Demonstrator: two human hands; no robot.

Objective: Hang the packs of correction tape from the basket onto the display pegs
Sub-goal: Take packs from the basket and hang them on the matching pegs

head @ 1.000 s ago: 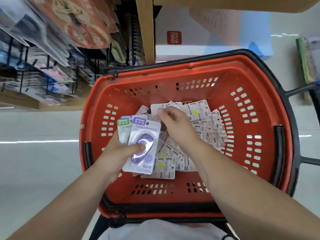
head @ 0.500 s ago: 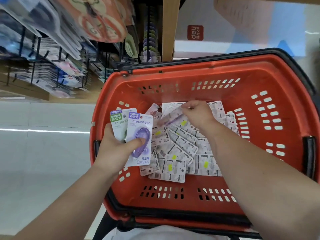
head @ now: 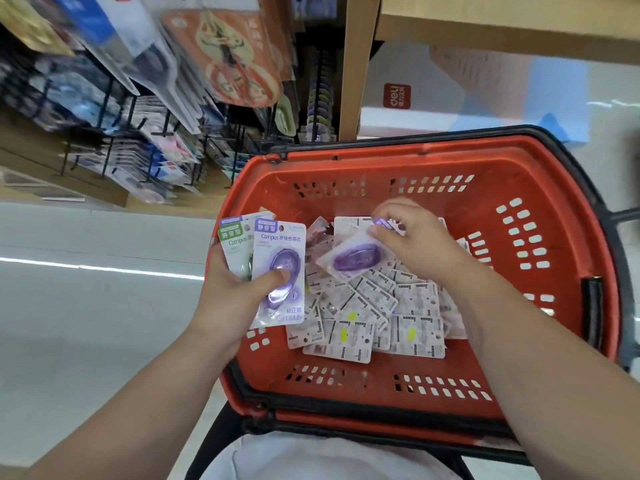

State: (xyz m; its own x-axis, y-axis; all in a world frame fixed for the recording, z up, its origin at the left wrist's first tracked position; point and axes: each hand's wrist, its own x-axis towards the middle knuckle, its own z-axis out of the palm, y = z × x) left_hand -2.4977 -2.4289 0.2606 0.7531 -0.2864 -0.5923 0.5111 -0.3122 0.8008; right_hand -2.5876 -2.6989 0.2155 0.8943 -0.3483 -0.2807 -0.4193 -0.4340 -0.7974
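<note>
A red basket stands in front of me with several correction tape packs lying face down in it. My left hand grips a small stack of packs over the basket's left rim, a purple one in front and a green-labelled one behind, thumb pressed on the blister. My right hand pinches the top edge of another purple pack, lifted face up above the pile. Display pegs with hanging goods are at the upper left.
A wooden shelf post rises behind the basket, with a white and blue box under the shelf to its right. Pale floor lies to the left. The basket's black handle sticks out on the right.
My right hand has pulled a purple pack out of the pile and turned it face up. The left hand keeps its stack, and the view has swung toward the shelves.
</note>
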